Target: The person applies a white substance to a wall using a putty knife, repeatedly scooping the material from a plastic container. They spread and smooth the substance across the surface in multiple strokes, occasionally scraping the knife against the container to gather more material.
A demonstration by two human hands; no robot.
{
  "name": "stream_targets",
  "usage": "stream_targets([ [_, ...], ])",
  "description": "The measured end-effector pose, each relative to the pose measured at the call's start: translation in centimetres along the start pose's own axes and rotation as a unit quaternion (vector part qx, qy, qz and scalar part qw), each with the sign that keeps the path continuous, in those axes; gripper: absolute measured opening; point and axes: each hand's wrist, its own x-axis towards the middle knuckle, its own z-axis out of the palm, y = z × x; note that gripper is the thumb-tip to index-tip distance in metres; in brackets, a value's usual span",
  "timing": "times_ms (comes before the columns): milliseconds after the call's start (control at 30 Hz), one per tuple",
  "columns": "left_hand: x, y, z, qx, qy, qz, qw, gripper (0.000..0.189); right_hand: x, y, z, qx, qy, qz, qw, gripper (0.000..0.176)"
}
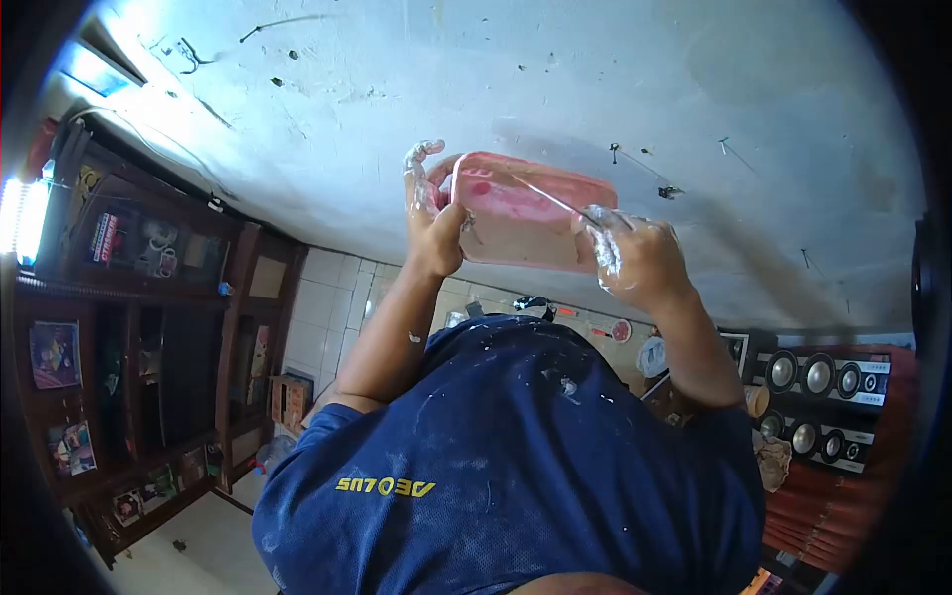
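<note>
My left hand (436, 220) grips the left end of a pink plastic tub (535, 253), thumb on the near side and one finger sticking up past the rim. White paste coats that finger and others. In my right hand (640, 253), also smeared with white paste, is a putty knife (547, 196) seen almost edge-on. Its thin blade reaches left across the tub's opening. Inside the tub, pinkish-white residue clings to the walls. My right knuckles are close to the tub's right end.
A pale plastered surface (416, 79) with hooks, nails and holes spans the top. Dark wooden cabinets (233, 347) stand left, beside a lit tube lamp (22, 220). Speakers (818, 377) stand at right. Small tools (565, 311) lie beyond my paste-spotted blue shirt (516, 426).
</note>
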Motion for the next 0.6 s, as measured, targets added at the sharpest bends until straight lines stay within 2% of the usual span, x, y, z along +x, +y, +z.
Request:
stream_targets([
  [67, -0.2, 0.0, 0.4, 0.022, 0.01, 0.002, 1.0, 0.069, 0.1, 0.2, 0.1, 0.023, -0.004, 0.023, 0.999, 0.026],
  [133, -0.4, -0.6, 0.8, 0.031, 0.031, 0.014, 0.999, 0.069, 0.1, 0.8, 0.5, 0.06, -0.087, 0.052, 0.993, 0.013],
  [167, -0.4, -0.8, 0.6, 0.032, 0.035, 0.011, 0.999, 0.069, -0.2, 0.8, 0.9, 0.064, -0.091, 0.051, 0.992, 0.013],
  [233, -0.1, -1.2, 0.0, 0.025, 0.054, 0.006, 0.998, 0.066, -0.6, 1.0, 2.1, 0.148, -0.028, 0.099, 0.984, 0.015],
  [267, -0.1, -1.4, -0.4, 0.034, 0.063, -0.002, 0.997, 0.065, -0.7, 1.2, 2.5, 0.239, -0.052, 0.194, 0.95, 0.02],
  [300, -0.1, -1.6, -0.7, 0.036, 0.065, -0.001, 0.997, 0.065, -1.1, 1.9, 3.1, 0.27, -0.019, 0.199, 0.942, 0.017],
  [367, 0.1, -1.7, -0.8, 0.019, 0.089, -0.021, 0.996, 0.064, -1.7, 2.7, 4.1, 0.467, 0.052, 0.276, 0.838, 0.012],
  [400, 0.1, -1.5, -0.7, 0.045, 0.088, -0.033, 0.995, 0.063, -1.7, 2.7, 4.2, 0.467, 0.053, 0.274, 0.839, 0.012],
  [467, 0.3, -1.6, -0.9, 0.006, 0.08, -0.048, 0.996, 0.061, -1.1, 1.7, 3.8, 0.603, 0.155, 0.346, 0.702, 0.013],
  [500, 0.5, -1.7, -1.0, -0.033, 0.072, -0.065, 0.995, 0.06, -1.2, 2.1, 4.0, 0.602, 0.157, 0.344, 0.703, 0.013],
  [533, 0.3, -1.7, -1.1, 0.039, 0.078, -0.043, 0.995, 0.048, -1.6, 3.0, 4.7, 0.618, 0.158, 0.355, 0.683, 0.015],
  [567, 0.4, -2.5, -1.9, 0.038, 0.074, -0.038, 0.996, 0.048, -1.8, 3.6, 5.2, 0.633, 0.159, 0.365, 0.664, 0.019],
  [600, 0.4, -3.6, -3.1, 0.078, 0.067, -0.043, 0.994, 0.041, -1.9, 3.6, 5.4, 0.673, 0.159, 0.375, 0.617, 0.022],
])
